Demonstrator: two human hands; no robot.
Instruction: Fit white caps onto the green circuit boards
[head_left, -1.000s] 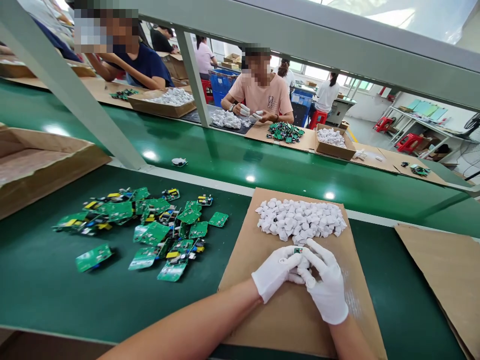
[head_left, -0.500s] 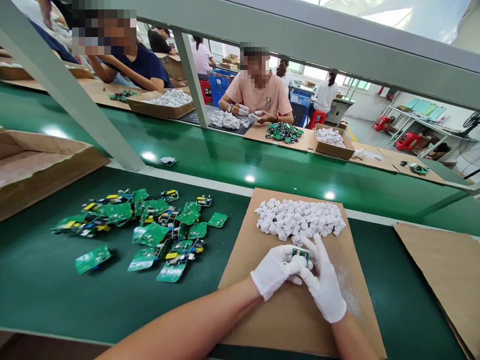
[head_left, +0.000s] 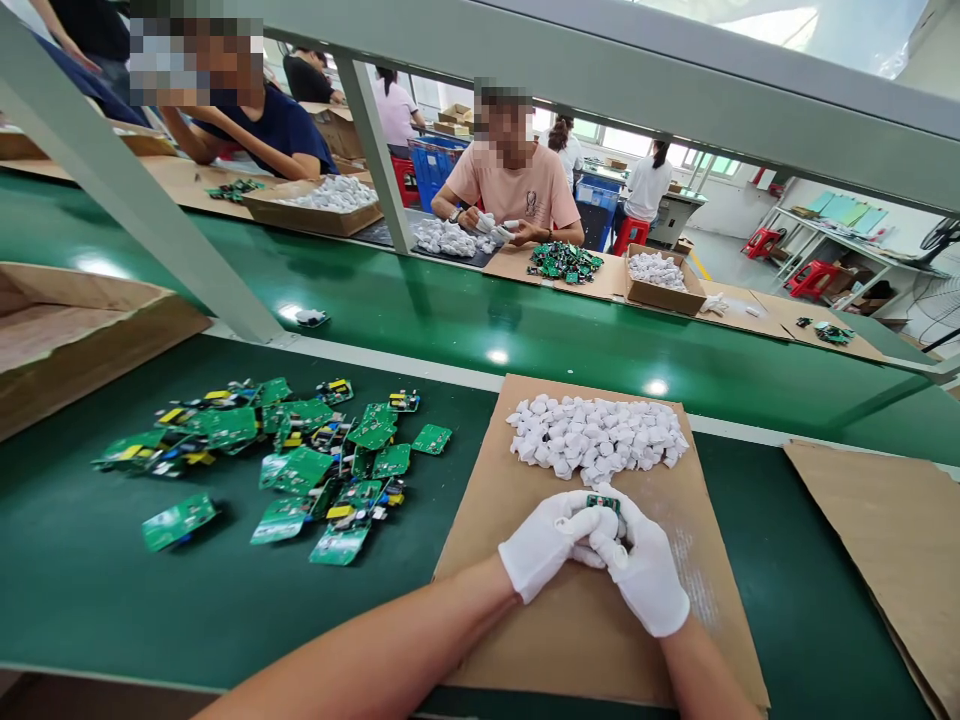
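Many rectangular green circuit boards (head_left: 296,468) lie piled on the dark-green bench (head_left: 75,575) | white-gloved left hand (head_left: 547,540) and white-gloved right hand (head_left: 641,565) together grip a small green board (head_left: 604,503), partly hidden, near heaped white lumps (head_left: 600,435) | flat brown cardboard (head_left: 885,530) lies far right

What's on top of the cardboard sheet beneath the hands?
White pieces lie heaped on the cardboard sheet. What's under them, the left hand and right hand is covered.
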